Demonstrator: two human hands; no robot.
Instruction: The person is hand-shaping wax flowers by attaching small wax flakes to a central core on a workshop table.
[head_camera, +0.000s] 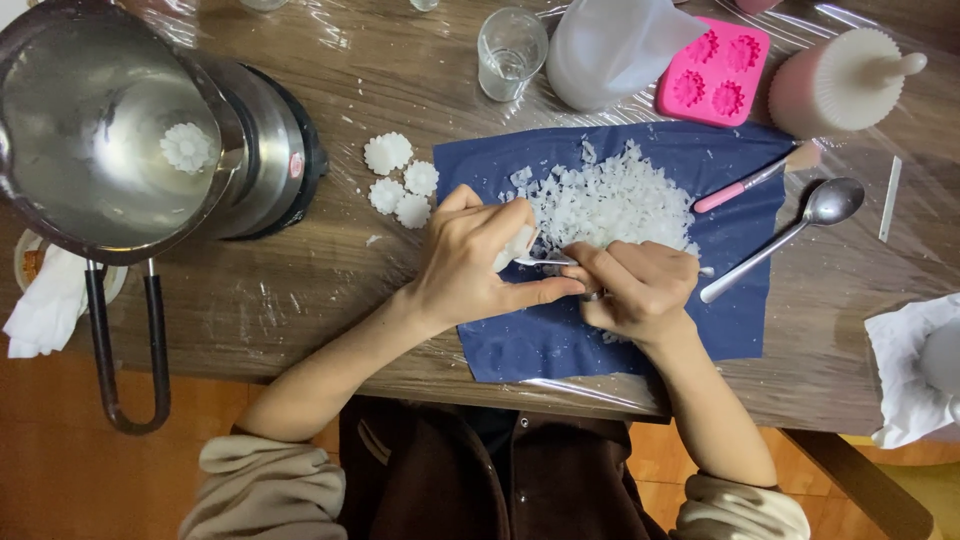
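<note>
Steel pot at the table's left holds one white flower-shaped wax piece. Mid-table, a blue cloth carries white wax flakes. Left hand pinches a wax chunk; right hand grips a thin blade lying left-right against it. Bare wood lies left of the cloth.

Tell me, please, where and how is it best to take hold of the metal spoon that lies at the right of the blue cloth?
Probably by the handle of the metal spoon, about its middle, coming from above with fingers across it. The handle is long, thin and lies flat, running diagonally from the bowl at the upper right down to the blue cloth. The right hand is nearest to its lower end.
</note>
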